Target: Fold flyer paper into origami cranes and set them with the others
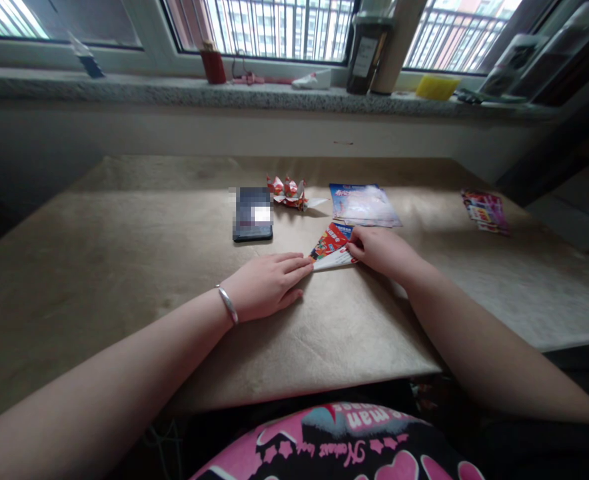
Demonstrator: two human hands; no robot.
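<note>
A folded sheet of printed paper [328, 243], red, blue and white, lies on the table between my hands. My left hand [274, 281] rests flat with fingers stretched out, its fingertips touching the paper's pointed left end. At the paper's right end, my right hand [378, 249] pinches the edge between thumb and bent fingers. Just beyond the paper is a small stack of blue and pink printed sheets [364, 203]. Several red and white folded paper pieces [289, 192] stand behind my left hand, next to a dark phone [252, 230] lying flat.
The tan-covered table [124, 267] reaches to the wall under the window. More pink and purple printed cards [485, 212] lie at the right. On the granite sill [149, 93] stand a red container [213, 65], a dark jar [367, 57] and a yellow block [437, 87].
</note>
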